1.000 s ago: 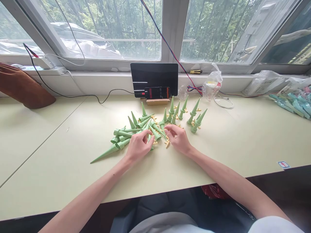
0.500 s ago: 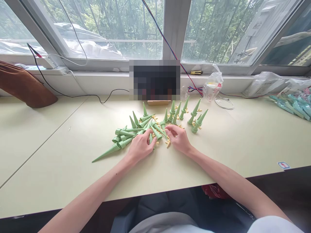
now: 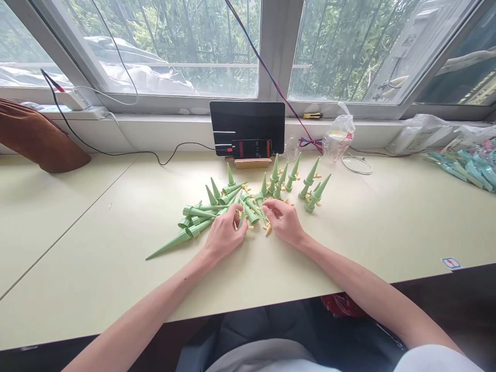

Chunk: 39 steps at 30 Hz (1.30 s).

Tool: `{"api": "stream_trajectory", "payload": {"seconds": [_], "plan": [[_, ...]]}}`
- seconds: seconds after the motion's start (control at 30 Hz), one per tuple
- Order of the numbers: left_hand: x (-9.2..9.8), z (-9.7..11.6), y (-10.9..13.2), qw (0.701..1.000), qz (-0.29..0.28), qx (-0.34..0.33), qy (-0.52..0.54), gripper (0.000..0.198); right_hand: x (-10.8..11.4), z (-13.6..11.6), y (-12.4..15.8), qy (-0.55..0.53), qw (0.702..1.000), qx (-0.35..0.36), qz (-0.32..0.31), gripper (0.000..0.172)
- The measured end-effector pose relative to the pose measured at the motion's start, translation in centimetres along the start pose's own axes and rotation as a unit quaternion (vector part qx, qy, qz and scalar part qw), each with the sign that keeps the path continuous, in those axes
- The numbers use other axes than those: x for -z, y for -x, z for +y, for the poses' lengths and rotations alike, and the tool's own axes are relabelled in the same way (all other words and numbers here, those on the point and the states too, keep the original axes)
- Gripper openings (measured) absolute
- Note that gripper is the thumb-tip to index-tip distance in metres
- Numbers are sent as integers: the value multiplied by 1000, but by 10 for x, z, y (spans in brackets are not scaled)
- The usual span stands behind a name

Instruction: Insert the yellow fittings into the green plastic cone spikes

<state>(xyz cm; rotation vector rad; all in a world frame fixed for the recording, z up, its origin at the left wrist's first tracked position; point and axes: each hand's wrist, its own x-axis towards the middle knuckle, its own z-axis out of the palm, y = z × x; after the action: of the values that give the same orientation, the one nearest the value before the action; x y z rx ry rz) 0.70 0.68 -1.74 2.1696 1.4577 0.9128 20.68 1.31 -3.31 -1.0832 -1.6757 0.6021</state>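
Note:
My left hand [image 3: 226, 228] is closed around a green plant watering spike [image 3: 242, 215], whose narrow tip points up between the thumb and fingers. To its right, my right hand [image 3: 285, 222] is closed in a pinch. What its fingertips hold, if anything, is too small to make out. Between and behind the hands lies a pile of green spikes [image 3: 201, 211], mixed with small yellow valves [image 3: 268, 227]. Several spikes fitted with yellow valves, such as one upright spike [image 3: 310, 179], stand on the table behind my right hand.
A tablet [image 3: 248, 116] leans at the window, with a phone [image 3: 251, 149] before it on a cardboard stand [image 3: 252, 164]. A brown bag [image 3: 42, 137] lies far left. Bagged turquoise pieces [image 3: 470, 168] lie far right, and a white cable coil [image 3: 357, 165] sits nearer.
The spike in my left hand has lifted and now shows its slim tip above the thumb. My right hand stays in nearly the same place.

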Motion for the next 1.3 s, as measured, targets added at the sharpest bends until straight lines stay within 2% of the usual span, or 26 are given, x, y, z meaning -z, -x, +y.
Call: {"api": "stream_trajectory", "payload": {"seconds": [0.17,0.43,0.67,0.97,1.3], "plan": [[2,2,-3,998,27,29,55,30,0,-1,0,3,1000,0,2,24],[3,4,-5,987,49,57,144,32,-1,-4,2,-12,1000,13,-16,24],[5,5,-5,982,37,78,167,28,-1,-3,5,-17,998,41,-34,21],[3,4,-6,984,44,65,158,20,-1,-8,4,-6,997,56,-47,21],[2,7,-4,978,48,62,193,23,-1,-7,4,0,997,60,-47,22]]}}
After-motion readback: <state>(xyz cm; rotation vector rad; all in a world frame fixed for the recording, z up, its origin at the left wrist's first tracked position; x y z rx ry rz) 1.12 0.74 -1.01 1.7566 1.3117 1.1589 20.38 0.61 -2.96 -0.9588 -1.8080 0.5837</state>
